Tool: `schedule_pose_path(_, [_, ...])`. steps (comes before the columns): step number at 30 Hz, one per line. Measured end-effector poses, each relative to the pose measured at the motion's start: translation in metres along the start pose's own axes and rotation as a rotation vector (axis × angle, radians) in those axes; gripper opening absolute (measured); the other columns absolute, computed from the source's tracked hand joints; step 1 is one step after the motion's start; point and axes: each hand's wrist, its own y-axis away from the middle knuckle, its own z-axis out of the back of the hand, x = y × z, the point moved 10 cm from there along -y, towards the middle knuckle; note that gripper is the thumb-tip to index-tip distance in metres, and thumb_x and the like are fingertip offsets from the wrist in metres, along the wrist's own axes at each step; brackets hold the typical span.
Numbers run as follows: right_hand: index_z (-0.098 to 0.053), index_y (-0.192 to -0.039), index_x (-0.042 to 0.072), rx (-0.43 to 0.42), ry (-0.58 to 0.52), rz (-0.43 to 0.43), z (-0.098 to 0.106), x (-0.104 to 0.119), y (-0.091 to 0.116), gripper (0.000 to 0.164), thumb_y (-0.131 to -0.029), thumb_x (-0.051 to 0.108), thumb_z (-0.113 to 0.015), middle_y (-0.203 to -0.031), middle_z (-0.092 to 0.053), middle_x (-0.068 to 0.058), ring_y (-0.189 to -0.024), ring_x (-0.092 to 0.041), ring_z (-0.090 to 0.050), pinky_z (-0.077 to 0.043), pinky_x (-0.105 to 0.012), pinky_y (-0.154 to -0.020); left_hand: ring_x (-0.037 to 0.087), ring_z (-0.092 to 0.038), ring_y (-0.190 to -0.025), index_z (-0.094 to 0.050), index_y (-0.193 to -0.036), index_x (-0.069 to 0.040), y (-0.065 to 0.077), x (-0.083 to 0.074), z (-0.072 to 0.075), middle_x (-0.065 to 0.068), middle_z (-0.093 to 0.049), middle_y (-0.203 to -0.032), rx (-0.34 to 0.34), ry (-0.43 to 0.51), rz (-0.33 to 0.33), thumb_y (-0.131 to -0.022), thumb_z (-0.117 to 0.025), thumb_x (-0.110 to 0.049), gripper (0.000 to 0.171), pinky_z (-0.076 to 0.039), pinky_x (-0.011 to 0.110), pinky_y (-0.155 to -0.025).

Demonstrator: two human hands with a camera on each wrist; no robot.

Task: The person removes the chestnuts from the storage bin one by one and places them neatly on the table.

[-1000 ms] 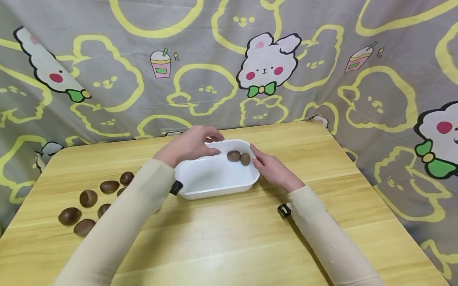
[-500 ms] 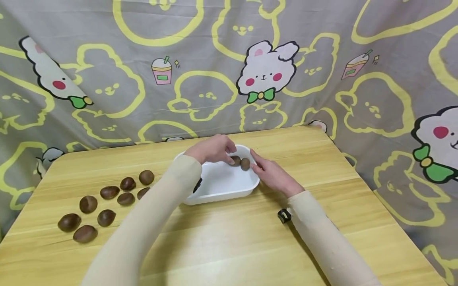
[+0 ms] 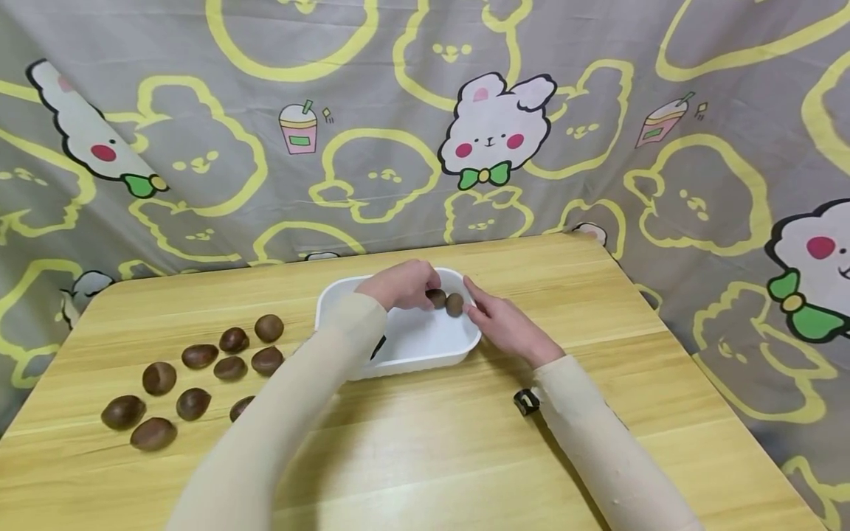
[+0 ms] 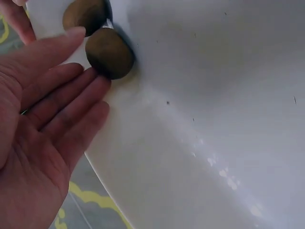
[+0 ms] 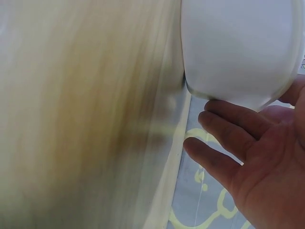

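Observation:
Two brown chestnuts lie side by side in the right end of a white plastic tray (image 3: 425,346). My left hand (image 3: 405,284) reaches down into the tray, its fingertips at the left chestnut (image 3: 438,298). In the left wrist view the fingers are nearly straight, tips beside the nearer chestnut (image 4: 110,53), and the thumb stands apart from them, overlapping the farther chestnut (image 4: 83,16). With my right hand (image 3: 505,322) I hold the tray's right end, thumb at the rim. The right wrist view has its fingers (image 5: 224,129) along the tray's outer wall.
Several glossy chestnuts (image 3: 193,403) lie spread on the wooden table (image 3: 425,457) to the left, one partly hidden by the left sleeve (image 3: 285,413). A patterned grey curtain (image 3: 372,66) hangs behind the table and along its right side.
My left hand has moved right and down to the left chestnut, uncovering more chestnuts on the table. The right hand and tray stay in about the same place.

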Motion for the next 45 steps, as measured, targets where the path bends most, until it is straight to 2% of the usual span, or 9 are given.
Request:
schedule_pose_path(3, [-0.013,-0.142,0.029,-0.012,0.014,0.01,0.001,0.003,0.0,0.054,-0.096,0.035,-0.039,-0.137,-0.036,-0.009,-0.065,-0.019,-0.049,-0.041,-0.03,-0.075,0.014,-0.051,-0.073,-0.066,-0.088,-0.01,-0.001,-0.002,-0.003,-0.001,-0.058,-0.079,-0.001,-0.027,0.012,-0.079,-0.069,-0.014,0.011,-0.042,0.025,-0.067])
schedule_pose_path(8, [-0.013,-0.143,0.028,-0.017,0.016,0.024,0.001,0.005,0.0,0.054,-0.096,0.034,-0.04,-0.136,-0.037,-0.009,-0.066,-0.019,-0.05,-0.041,-0.03,-0.075,0.014,-0.051,-0.07,-0.063,-0.081,-0.01,-0.003,-0.004,-0.01,0.0,-0.058,-0.075,0.016,-0.047,0.019,-0.079,-0.068,-0.012,0.006,-0.042,0.024,-0.064])
schedule_pose_path(12, [-0.013,-0.142,0.029,-0.015,0.014,0.024,0.0,0.006,0.0,0.055,-0.095,0.035,-0.04,-0.136,-0.038,-0.009,-0.064,-0.02,-0.05,-0.041,-0.03,-0.075,0.014,-0.052,-0.073,-0.063,-0.086,-0.01,-0.004,-0.005,-0.012,0.0,-0.058,-0.078,0.015,-0.041,0.021,-0.079,-0.068,-0.01,0.009,-0.043,0.025,-0.066])
schedule_pose_path(15, [-0.013,-0.142,0.03,-0.017,0.019,0.029,0.0,0.006,0.0,0.055,-0.095,0.036,-0.04,-0.136,-0.038,-0.01,-0.074,-0.018,-0.053,-0.042,-0.031,-0.078,0.014,-0.053,-0.075,-0.063,-0.09,-0.009,-0.004,-0.003,-0.014,0.0,-0.058,-0.08,0.016,-0.03,0.02,-0.078,-0.068,-0.01,0.013,-0.043,0.025,-0.067])
schedule_pose_path(22, [-0.013,-0.143,0.027,-0.019,0.027,0.048,0.0,0.01,0.0,0.055,-0.095,0.034,-0.041,-0.135,-0.038,-0.011,-0.078,-0.018,-0.054,-0.042,-0.031,-0.08,0.014,-0.053,-0.079,-0.063,-0.095,-0.009,-0.006,0.003,-0.013,0.0,-0.058,-0.085,0.02,-0.002,0.023,-0.077,-0.07,-0.012,0.02,-0.043,0.024,-0.071])
schedule_pose_path(26, [-0.014,-0.143,0.026,-0.026,0.037,0.049,0.001,0.01,0.0,0.056,-0.095,0.035,-0.042,-0.136,-0.037,-0.01,-0.094,-0.016,-0.052,-0.04,-0.033,-0.09,0.015,-0.053,-0.079,-0.063,-0.094,-0.008,-0.003,0.002,-0.013,0.001,-0.058,-0.084,0.044,0.045,0.027,-0.078,-0.07,-0.011,0.018,-0.044,0.025,-0.072])
schedule_pose_path(32, [-0.013,-0.143,0.026,-0.02,0.035,0.046,0.001,0.009,0.0,0.056,-0.095,0.035,-0.041,-0.139,-0.033,-0.009,-0.103,-0.015,-0.049,-0.038,-0.034,-0.093,0.015,-0.053,-0.078,-0.063,-0.094,-0.007,0.007,-0.002,0.0,0.001,-0.059,-0.084,0.031,0.087,0.026,-0.078,-0.07,-0.011,0.017,-0.045,0.026,-0.071])
schedule_pose_path(38, [-0.013,-0.143,0.027,-0.02,0.039,0.037,0.001,0.006,0.0,0.057,-0.095,0.037,-0.041,-0.139,-0.033,-0.007,-0.111,-0.014,-0.045,-0.035,-0.034,-0.096,0.016,-0.053,-0.079,-0.063,-0.093,-0.008,0.016,0.003,0.016,0.002,-0.058,-0.086,-0.009,0.093,0.012,-0.077,-0.07,-0.015,0.018,-0.044,0.027,-0.072])
schedule_pose_path(45, [-0.013,-0.143,0.026,-0.021,0.03,0.039,0.002,0.005,0.0,0.056,-0.095,0.036,-0.041,-0.14,-0.031,-0.006,-0.122,-0.016,-0.036,-0.029,-0.033,-0.1,0.017,-0.054,-0.079,-0.063,-0.093,-0.009,0.04,0.011,0.034,0.002,-0.059,-0.088,-0.075,0.186,-0.001,-0.077,-0.069,-0.015,0.018,-0.044,0.028,-0.072])
